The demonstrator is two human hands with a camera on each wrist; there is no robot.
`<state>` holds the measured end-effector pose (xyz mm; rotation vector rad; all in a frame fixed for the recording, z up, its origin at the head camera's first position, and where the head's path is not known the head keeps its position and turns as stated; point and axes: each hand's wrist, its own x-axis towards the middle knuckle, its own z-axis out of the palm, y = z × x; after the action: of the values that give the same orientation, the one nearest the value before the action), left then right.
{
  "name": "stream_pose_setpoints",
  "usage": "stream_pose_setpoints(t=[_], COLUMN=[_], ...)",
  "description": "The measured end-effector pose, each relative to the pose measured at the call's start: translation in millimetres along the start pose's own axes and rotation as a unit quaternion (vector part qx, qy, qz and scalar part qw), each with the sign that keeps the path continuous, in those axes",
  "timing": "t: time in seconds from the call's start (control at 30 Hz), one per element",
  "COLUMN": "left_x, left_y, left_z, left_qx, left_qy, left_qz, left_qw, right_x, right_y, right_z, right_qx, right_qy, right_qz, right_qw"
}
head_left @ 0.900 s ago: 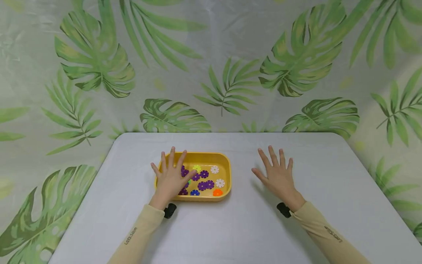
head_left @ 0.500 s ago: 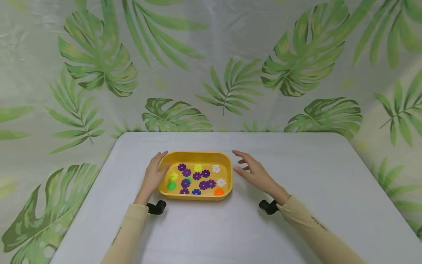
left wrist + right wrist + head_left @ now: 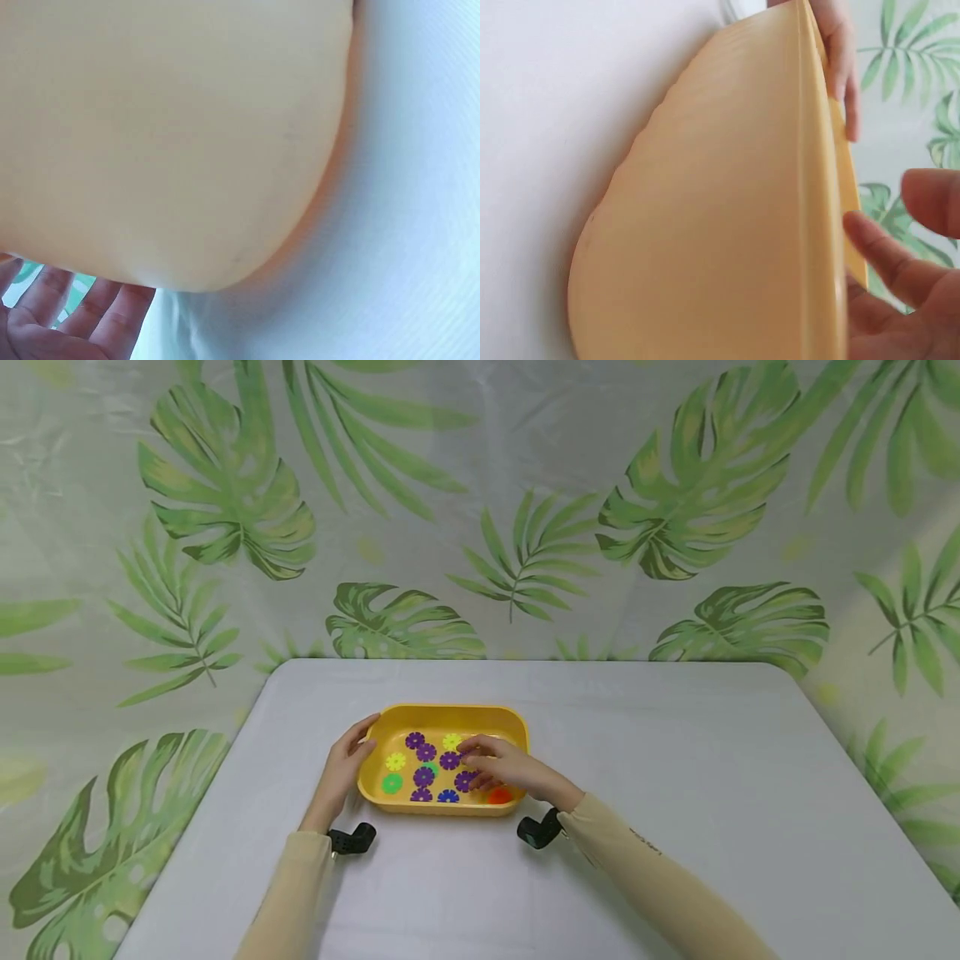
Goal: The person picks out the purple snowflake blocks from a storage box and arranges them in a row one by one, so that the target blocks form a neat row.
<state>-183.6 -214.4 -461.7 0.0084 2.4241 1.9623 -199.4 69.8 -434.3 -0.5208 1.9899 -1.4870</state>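
Note:
A yellow plastic tub [image 3: 450, 809] on the table holds several notched flower-shaped discs, among them a purple disc [image 3: 450, 761], a green disc [image 3: 392, 783], a yellow disc [image 3: 395, 762], a blue disc [image 3: 447, 796] and an orange disc [image 3: 500, 796]. My left hand [image 3: 339, 772] is at the tub's left rim; the left wrist view shows its fingers [image 3: 124, 319] extended beyond the rim. My right hand [image 3: 517, 768] reaches over the right rim, fingers loosely bent above the discs, thumb and forefinger apart in the right wrist view. It hides the discs at the right.
A white-covered table [image 3: 660, 735] extends around the tub, with a leaf-patterned curtain [image 3: 540, 485] behind it. A black wrist camera sits on each wrist, the left camera [image 3: 356, 838] and the right camera [image 3: 538, 829], close to the tub's front side.
Both hands were spread flat at first, the left above the tub, the right over the table. The left has moved to the tub's left rim; the right has moved left over the discs.

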Motion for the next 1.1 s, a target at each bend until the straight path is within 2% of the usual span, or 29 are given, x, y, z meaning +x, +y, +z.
stream_pose_setpoints(t=[0.13, 0.2, 0.4, 0.6, 0.73, 0.93, 1.1], left_x=[-7.4, -6.9, 1.4, 3.2, 3.5, -1.1, -9.2], left_y=[14.6, 9.8, -17.7, -23.9, -24.9, -14.3, 1.6], left_z=[2.9, 3.0, 3.3, 6.2, 6.0, 5.7, 7.2], left_qx=[-0.003, -0.008, -0.013, -0.024, -0.031, -0.045, -0.039], left_qy=[-0.005, -0.007, 0.006, 0.011, 0.008, 0.0, -0.002], left_qz=[-0.003, 0.007, 0.033, 0.044, 0.036, 0.027, 0.024], left_qw=[1.0, 0.9999, 0.9993, 0.9987, 0.9988, 0.9986, 0.999], right_x=[7.5, 10.7, 18.4, 24.2, 27.1, 31.4, 33.9], right_y=[0.1, 0.6, 3.9, 7.7, 8.6, 7.2, 6.9], right_z=[8.2, 11.2, 18.1, 23.3, 28.9, 36.9, 40.4], right_qx=[-0.018, -0.021, -0.026, -0.082, -0.086, -0.066, -0.083], right_qy=[0.008, 0.015, 0.035, 0.056, 0.064, 0.071, 0.063], right_qz=[0.038, 0.052, 0.072, 0.069, 0.061, 0.05, 0.051], right_qw=[0.999, 0.998, 0.996, 0.993, 0.992, 0.994, 0.993])
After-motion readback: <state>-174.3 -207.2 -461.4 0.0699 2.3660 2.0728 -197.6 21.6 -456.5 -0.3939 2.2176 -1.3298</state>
